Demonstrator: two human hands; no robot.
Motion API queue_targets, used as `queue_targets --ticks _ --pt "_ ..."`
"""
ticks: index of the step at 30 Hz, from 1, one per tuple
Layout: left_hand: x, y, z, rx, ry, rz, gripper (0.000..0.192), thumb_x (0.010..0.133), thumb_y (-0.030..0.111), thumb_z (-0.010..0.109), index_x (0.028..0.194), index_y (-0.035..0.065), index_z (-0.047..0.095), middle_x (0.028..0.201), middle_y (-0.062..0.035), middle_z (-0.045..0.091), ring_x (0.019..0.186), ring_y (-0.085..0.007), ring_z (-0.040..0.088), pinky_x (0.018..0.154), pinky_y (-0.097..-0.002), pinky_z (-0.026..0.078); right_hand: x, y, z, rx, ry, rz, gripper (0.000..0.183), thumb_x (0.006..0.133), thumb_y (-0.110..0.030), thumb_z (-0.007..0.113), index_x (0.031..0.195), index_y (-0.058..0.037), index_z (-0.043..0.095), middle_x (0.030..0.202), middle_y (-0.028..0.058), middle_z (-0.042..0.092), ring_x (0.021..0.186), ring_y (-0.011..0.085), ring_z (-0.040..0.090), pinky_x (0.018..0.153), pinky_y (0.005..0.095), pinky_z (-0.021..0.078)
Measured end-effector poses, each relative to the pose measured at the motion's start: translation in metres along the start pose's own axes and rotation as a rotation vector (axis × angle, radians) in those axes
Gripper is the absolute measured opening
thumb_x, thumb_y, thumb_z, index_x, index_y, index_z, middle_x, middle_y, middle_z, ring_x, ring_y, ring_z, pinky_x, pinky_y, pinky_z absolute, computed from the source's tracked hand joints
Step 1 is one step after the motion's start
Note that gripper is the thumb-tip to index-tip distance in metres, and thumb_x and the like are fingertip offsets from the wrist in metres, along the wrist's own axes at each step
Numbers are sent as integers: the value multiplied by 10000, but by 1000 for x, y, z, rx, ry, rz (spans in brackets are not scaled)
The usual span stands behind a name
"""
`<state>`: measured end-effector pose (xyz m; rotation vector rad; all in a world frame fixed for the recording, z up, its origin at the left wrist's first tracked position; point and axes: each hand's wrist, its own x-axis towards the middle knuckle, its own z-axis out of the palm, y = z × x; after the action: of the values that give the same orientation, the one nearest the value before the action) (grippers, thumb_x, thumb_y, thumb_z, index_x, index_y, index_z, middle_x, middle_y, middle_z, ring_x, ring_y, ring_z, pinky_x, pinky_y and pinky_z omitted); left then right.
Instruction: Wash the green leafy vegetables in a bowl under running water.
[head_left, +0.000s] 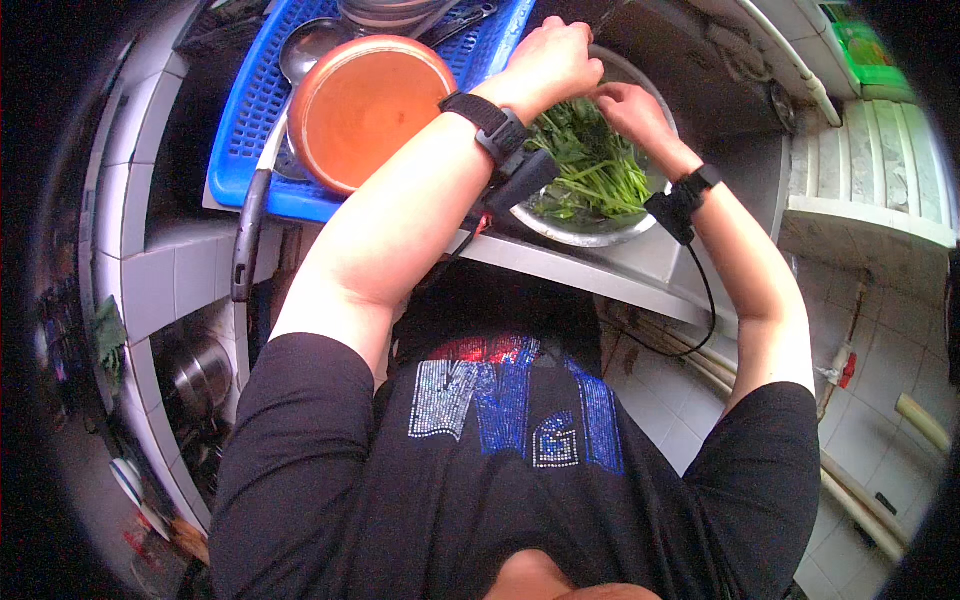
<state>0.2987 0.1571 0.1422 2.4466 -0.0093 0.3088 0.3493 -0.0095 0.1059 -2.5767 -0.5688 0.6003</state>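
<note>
In the sink stands a round metal basin (630, 230) with leafy green vegetables (600, 161) lying in water. My left hand (559, 60) is above the basin's far left side, its fingers curled downward; whether anything is between them is hidden. Over the greens, just right of it, my right hand (634, 112) has its thumb and fingertips close together, and what they may pinch cannot be made out. Each wrist wears a black strap with a small dark device.
Left of the basin, a blue plastic basket (232, 165) holds an upturned orange-brown pot or bowl (375, 116), a metal ladle (311, 49) and other utensils. A black handle (253, 232) sticks out over its near edge. A white pipe (795, 64) runs at the right.
</note>
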Motion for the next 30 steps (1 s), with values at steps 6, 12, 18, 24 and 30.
queue_targets --ticks 6,12,18,24,30 --pt "4 16 0 -32 -2 38 373 710 235 561 993 -1 619 997 -263 579 950 -371 569 847 -418 458 34 73 71 -160 -85 -125 1093 726 -669 525 1401 12 0 1432 285 103 1333 405 130 1081 460 171" --pt "0 -1 -1 2 -10 15 362 716 245 564 994 21 627 978 -237 595 945 -358 576 846 -416 458 -27 -2 64 -411 -388 -315 1051 745 -668 505 1418 -79 -47 1446 273 32 1330 445 57 1069 528 168" --pt "1 2 -3 0 -13 23 344 718 240 564 984 33 635 973 -228 604 937 -357 583 842 -416 461 -27 0 62 -506 -348 -164 869 810 -432 559 1431 -130 31 1451 229 126 1299 448 207 1063 486 227" --pt "2 4 -2 -21 -40 13 346 721 244 561 982 30 636 962 -229 605 929 -356 585 846 -412 461 -26 11 2 -126 -411 -356 909 757 -434 647 1410 -54 142 1420 251 211 1309 328 260 1078 377 225" --pt "1 0 -1 -12 -11 18 347 713 244 563 966 17 635 944 -243 605 926 -364 585 845 -420 460 -85 -32 46 -625 -344 -109 1241 576 -567 730 1421 -116 -60 1451 262 19 1311 490 80 964 663 237"
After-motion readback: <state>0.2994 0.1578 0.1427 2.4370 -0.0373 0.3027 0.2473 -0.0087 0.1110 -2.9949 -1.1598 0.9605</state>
